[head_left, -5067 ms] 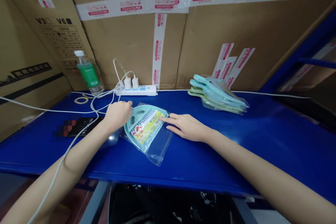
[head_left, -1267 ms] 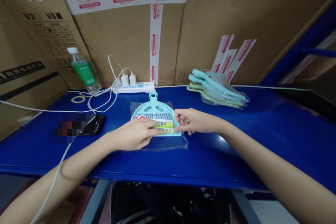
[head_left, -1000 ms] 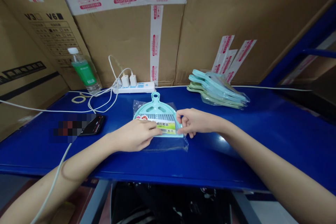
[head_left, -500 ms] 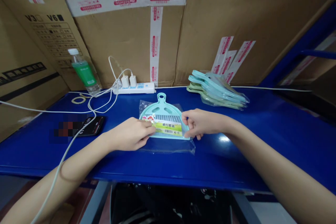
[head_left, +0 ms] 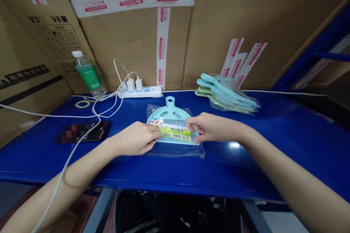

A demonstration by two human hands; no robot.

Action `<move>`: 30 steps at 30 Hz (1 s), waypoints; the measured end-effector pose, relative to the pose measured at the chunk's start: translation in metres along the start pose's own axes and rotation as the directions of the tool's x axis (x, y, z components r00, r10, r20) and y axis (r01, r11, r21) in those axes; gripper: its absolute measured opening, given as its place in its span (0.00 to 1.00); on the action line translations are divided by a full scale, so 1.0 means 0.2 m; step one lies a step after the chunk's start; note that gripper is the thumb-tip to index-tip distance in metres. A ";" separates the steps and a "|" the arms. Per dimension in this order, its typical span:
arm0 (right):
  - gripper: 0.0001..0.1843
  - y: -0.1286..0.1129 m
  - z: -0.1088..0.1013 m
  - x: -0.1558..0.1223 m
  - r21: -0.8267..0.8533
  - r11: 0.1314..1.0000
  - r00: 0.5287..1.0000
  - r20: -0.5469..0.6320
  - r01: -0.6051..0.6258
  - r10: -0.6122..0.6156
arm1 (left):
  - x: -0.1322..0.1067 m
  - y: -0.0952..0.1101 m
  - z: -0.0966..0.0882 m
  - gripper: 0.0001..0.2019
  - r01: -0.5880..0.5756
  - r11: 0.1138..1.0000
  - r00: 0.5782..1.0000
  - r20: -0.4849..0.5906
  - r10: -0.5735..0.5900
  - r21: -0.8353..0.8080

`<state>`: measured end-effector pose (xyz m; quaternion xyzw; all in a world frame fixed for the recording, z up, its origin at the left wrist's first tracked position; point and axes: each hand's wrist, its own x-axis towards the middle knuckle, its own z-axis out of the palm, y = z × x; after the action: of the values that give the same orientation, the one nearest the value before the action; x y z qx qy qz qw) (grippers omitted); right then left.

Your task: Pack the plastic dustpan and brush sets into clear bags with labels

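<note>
A light blue dustpan with a grey-bristled brush lies flat in a clear plastic bag, its handle pointing away from me. Across the brush runs a yellow-green and white label card. My left hand is closed at the left end of the card and the bag's lower left; its fingertips are partly hidden. At the dustpan's right edge is my right hand, its index finger on the card's right end. Its thumb stands apart lower down, and the other fingers are curled.
Back right lies a stack of bagged blue and green dustpans. A power strip with two chargers stands by the cardboard wall. Left are a green-labelled bottle, a coiled band, a black phone-like device and loose white cable.
My right hand has shifted slightly left, its index finger reaching onto the card and parting from the thumb. The left hand stays nearly still at the left end.
</note>
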<state>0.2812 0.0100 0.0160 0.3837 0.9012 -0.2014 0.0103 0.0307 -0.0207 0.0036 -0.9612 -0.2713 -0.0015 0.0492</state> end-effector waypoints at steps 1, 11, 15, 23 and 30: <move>0.14 -0.01 0.00 0.00 -0.010 1.000 1.000 0.009 0.006 -0.006 | 0.00 0.00 0.00 0.08 -0.001 1.000 1.000 -0.005 0.001 -0.004; 0.15 -0.05 0.02 0.00 -0.081 0.986 0.986 -0.067 0.147 -0.153 | -0.01 -0.02 0.01 0.07 -0.024 0.998 0.999 -0.037 0.027 0.065; 0.11 -0.05 0.04 0.00 -0.103 0.973 0.974 -0.068 0.207 -0.215 | 0.00 -0.02 0.02 0.05 -0.028 0.993 0.998 -0.051 0.034 0.118; 0.10 -0.06 0.04 0.00 -0.083 0.968 0.965 -0.095 0.239 -0.246 | 0.00 0.02 0.03 0.09 -0.088 0.972 0.976 -0.176 0.128 0.220; 0.10 -0.06 0.04 -0.01 -0.047 0.970 0.960 -0.138 0.238 -0.243 | 0.03 0.06 0.05 0.13 -0.117 0.936 0.958 -0.211 0.194 0.331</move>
<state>0.2724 -0.0014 0.0135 0.2845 0.9425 -0.1595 -0.0729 0.0412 -0.0271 -0.0075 -0.9522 -0.1828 -0.0703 0.2346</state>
